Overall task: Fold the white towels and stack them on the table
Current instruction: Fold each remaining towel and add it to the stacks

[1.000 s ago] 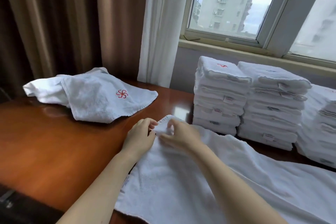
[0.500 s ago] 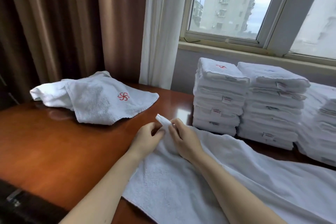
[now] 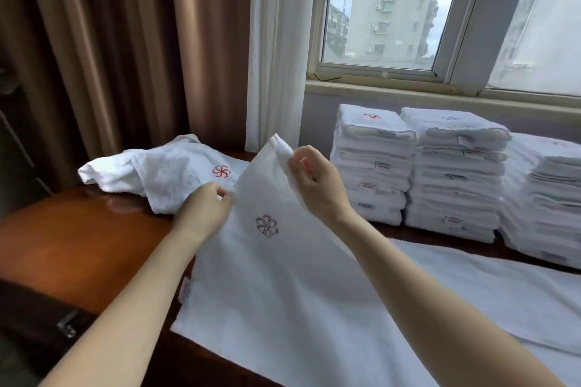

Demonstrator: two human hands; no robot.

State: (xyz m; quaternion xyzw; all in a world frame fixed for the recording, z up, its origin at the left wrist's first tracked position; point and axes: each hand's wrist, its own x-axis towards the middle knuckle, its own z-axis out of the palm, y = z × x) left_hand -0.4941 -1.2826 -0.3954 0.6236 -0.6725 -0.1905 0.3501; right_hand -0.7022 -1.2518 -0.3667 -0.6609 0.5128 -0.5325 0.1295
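Towel (image 3: 283,276) spread across near edge of surface (image 3: 78,245), far corner lifted clear. Right hand (image 3: 317,185) pinched shut on raised corner; left hand (image 3: 204,210) pinched shut on same end's edge, lower down. Folded stacks (image 3: 374,166) along far edge under window; crumpled towel (image 3: 163,170) toward far left corner. Advice: keep both pinches firm, carry end over level, match edges before pressing flat.
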